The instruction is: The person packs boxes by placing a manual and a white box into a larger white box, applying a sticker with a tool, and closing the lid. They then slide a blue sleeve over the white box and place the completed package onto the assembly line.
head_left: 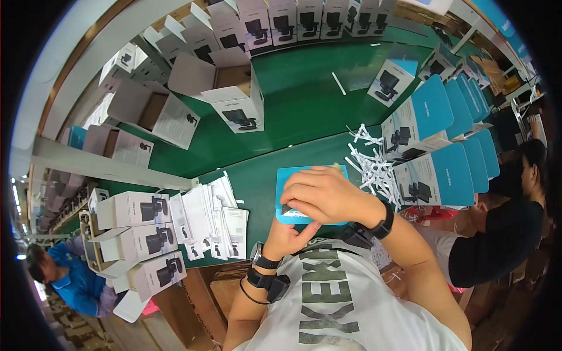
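Observation:
A small carton with a bright blue top (285,177) is in front of my body at the near edge of the green bench. My left hand (289,237) grips its near left side, with the thumb showing and the other fingers mostly hidden. Across the top lies my right hand (325,196), its fingers bent and pressed together over the carton. What is under those fingertips is hidden, apart from a small dark and white patch. To the right of the carton is a loose heap of white paper strips (374,169).
White folded leaflets (213,216) are piled left of my hands. Open white cartons (140,231) stand at the left, more (234,108) at the back left. Cartons with raised blue flaps (430,111) line the right. A co-worker (497,228) sits right, another person (64,281) left.

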